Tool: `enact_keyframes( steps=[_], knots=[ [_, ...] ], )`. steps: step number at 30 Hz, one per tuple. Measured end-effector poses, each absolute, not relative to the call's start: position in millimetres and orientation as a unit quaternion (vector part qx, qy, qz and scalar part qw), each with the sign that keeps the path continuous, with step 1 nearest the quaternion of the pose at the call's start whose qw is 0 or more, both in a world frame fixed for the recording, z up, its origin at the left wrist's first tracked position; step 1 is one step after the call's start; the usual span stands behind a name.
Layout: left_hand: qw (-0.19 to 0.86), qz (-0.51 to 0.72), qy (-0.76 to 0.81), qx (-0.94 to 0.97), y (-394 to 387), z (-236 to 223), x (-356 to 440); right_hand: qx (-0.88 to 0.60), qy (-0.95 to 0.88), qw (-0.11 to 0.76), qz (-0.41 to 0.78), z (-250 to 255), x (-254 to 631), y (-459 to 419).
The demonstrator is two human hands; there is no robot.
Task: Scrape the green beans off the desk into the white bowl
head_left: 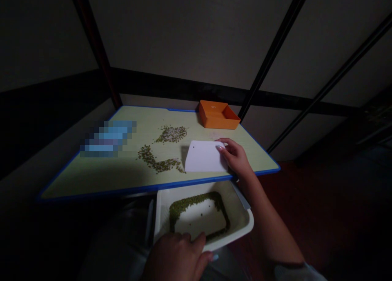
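My right hand [234,154] pinches the right end of a flat white scraper [205,156], a plain sheet with a small hole near its upper left corner. The sheet stands tilted on the table near its front edge. To its left lie scattered small green beans or seeds [167,164], and a second patch [173,134] mixed with whitish bits lies farther back. Below the table edge is a white plastic tub [241,222], with green grains [186,203] banked along the sides of its floor. My left hand [179,254] is closed over the tub's near rim.
The pale table [92,177] has a blue edge. An orange box [220,120] sits at its back right. A blurred-out blue rectangular thing [108,140] lies on the left. A panelled wall [177,36] rises behind, and the surroundings are dark.
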State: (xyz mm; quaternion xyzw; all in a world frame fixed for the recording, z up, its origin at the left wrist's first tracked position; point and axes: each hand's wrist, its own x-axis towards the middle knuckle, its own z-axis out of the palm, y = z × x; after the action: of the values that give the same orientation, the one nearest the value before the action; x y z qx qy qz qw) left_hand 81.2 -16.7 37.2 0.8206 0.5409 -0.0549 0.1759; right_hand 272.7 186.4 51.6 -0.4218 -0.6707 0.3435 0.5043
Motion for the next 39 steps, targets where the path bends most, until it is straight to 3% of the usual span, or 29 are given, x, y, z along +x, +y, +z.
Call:
enact_keyframes(
  steps=[39],
  knots=[
    [0.174,-0.044,0.551,0.815,-19.2,36.7,82.7,-0.409,-0.678,0.487,0.368,51.7,273.4,185.4]
  ],
)
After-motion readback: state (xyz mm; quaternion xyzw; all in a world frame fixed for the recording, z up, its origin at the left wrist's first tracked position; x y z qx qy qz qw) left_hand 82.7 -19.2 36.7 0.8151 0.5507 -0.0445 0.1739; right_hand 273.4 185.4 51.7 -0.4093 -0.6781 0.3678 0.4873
